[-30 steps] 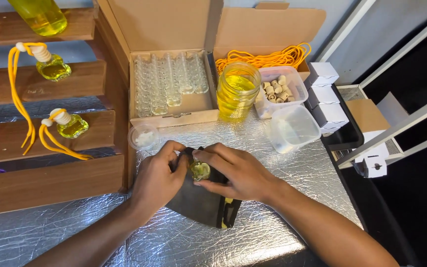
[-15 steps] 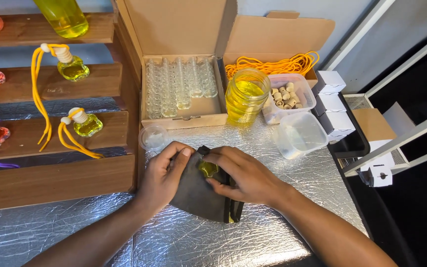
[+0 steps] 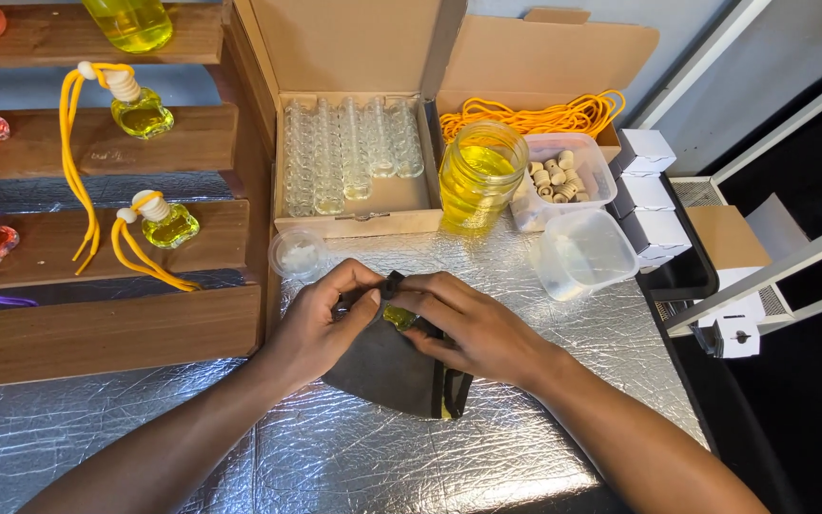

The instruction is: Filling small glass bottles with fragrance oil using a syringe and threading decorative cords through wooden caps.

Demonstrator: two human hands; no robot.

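Both my hands meet over a dark cloth (image 3: 387, 371) lying on the silver foil table (image 3: 354, 457). Between my fingers is a small glass bottle of yellow liquid (image 3: 399, 316), partly wrapped by the cloth. My left hand (image 3: 321, 326) pinches the cloth's top edge against the bottle. My right hand (image 3: 473, 328) grips the bottle and cloth from the right. Most of the bottle is hidden by fingers and cloth.
An open cardboard box of several empty glass bottles (image 3: 349, 152) stands behind, with a jar of yellow liquid (image 3: 479, 176), a tub of wooden caps (image 3: 563, 176), yellow cords (image 3: 525, 116), an empty clear tub (image 3: 582, 252) and small white boxes (image 3: 647, 186). Wooden shelves (image 3: 97, 238) with filled bottles stand left.
The hands stay on the cloth and bottle, with the fingers shifting slightly around it. The camera has tilted a little, so the scene sits lower in view.
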